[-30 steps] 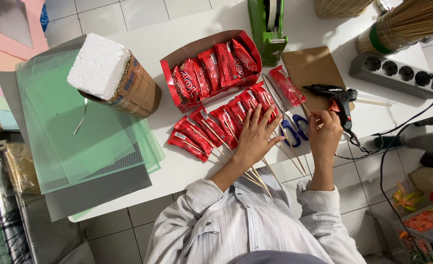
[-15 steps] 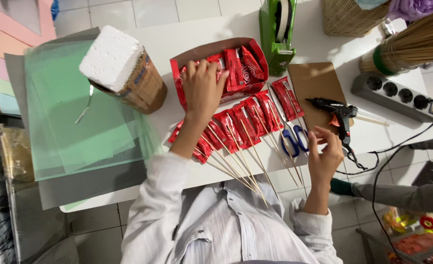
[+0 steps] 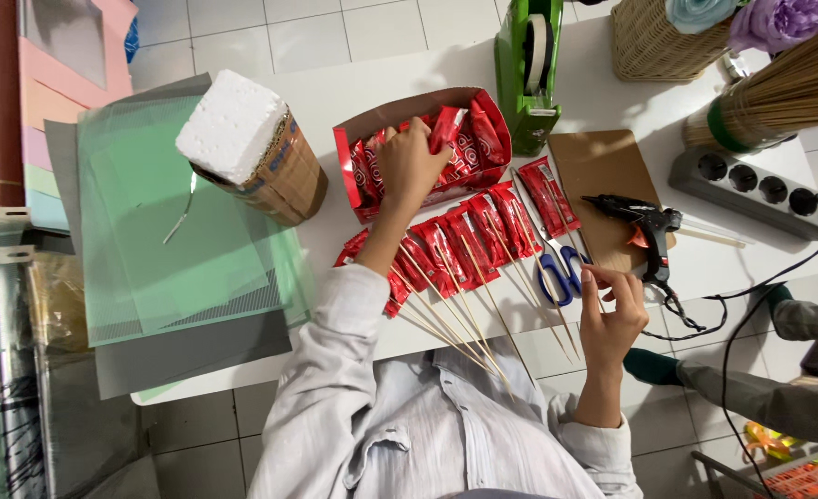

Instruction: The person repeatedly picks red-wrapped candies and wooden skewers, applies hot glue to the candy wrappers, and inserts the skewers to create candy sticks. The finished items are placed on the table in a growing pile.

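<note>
The left hand (image 3: pixel 411 164) is in the cardboard box (image 3: pixel 483 171), fingers closed on a red snack packet (image 3: pixel 448 129) – light, crinkly, slippery, so pinch its edge – the right hand (image 3: pixel 615 314) waits, fingers loosely apart

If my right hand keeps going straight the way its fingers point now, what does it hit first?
Probably the black glue gun. The right hand hovers at the table edge, fingers aimed up toward it and the brown board beneath; the blue-handled scissors lie just to its left. Height is unclear.
</note>
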